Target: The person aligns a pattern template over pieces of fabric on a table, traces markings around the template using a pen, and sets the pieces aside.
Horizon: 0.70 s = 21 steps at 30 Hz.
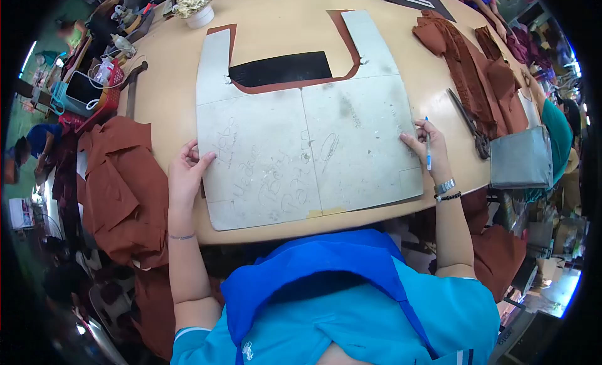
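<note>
A large whitish pattern template point(263, 139) with handwriting lies on the table before me, a U-shaped neckline cut in its far edge. Brown fabric point(346, 36) shows from under it along that cutout. My left hand point(187, 170) pinches the template's left edge, thumb on top. At the right edge, my right hand point(429, 145) has its thumb on the template and its other fingers at the rim. A blue and white pen point(429, 153) is tucked between the fingers of that hand. Inside the cutout lies a black flat piece point(282, 68).
Scissors point(467, 120) and piled brown fabric point(483, 83) lie right, near a grey box point(522, 157). Left are more brown cloth point(119, 189), a red basket point(114, 83) and a hammer-like tool point(133, 89). A potted plant point(193, 4) stands far left. Other people sit around.
</note>
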{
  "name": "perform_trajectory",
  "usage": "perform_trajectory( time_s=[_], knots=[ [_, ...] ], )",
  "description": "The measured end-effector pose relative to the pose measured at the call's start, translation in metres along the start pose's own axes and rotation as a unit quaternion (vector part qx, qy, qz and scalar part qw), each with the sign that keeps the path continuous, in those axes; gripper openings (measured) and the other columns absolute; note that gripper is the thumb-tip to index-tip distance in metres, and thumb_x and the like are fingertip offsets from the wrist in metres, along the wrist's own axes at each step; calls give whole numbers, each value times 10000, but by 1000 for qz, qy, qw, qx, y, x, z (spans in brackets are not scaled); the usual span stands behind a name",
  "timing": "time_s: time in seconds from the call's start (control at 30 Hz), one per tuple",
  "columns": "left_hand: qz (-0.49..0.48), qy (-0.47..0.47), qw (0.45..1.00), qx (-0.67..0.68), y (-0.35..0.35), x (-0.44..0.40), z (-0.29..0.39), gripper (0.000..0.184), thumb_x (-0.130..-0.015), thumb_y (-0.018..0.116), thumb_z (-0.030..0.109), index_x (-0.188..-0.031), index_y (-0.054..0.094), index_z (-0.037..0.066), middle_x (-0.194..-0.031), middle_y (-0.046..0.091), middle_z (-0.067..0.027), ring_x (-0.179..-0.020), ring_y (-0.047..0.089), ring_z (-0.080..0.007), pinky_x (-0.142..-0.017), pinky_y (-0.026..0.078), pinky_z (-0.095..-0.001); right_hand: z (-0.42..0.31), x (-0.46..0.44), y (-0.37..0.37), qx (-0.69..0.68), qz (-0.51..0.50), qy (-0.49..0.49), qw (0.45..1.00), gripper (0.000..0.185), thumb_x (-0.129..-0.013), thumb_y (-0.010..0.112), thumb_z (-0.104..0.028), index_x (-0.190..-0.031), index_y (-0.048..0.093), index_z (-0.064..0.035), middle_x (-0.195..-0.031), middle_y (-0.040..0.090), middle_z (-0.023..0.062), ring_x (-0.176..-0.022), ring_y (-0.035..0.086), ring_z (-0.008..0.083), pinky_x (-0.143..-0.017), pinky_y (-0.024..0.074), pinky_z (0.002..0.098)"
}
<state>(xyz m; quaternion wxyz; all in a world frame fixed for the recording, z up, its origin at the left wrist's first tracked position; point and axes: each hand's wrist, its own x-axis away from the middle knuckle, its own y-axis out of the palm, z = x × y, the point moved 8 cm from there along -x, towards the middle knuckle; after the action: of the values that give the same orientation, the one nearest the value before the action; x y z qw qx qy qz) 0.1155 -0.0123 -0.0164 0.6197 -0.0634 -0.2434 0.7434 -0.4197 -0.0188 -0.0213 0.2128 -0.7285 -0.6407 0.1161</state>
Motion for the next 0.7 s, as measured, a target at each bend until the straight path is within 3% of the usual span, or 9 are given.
perform_trajectory(
  time_s=[0.23,0.7],
  knots=[
    [24,21,999,26,5,-15,3,567,-823,756,79,-1322,515,-42,-831,498,16,-673,511,-36,-602,438,-178,-3,-4,2,48,56,-12,997,527,-754,833,-153,-1212,608,-20,-717,511,-62,-617,461,27,-573,423,176],
    [31,4,999,-28,2,-14,4,550,-827,756,95,-1313,533,-33,-829,507,17,-651,496,-22,-572,416,-175,1,-6,6,56,50,-15,997,533,-756,835,-157,-1217,610,-13,-730,523,-55,-649,485,44,-607,435,190]
  ],
)
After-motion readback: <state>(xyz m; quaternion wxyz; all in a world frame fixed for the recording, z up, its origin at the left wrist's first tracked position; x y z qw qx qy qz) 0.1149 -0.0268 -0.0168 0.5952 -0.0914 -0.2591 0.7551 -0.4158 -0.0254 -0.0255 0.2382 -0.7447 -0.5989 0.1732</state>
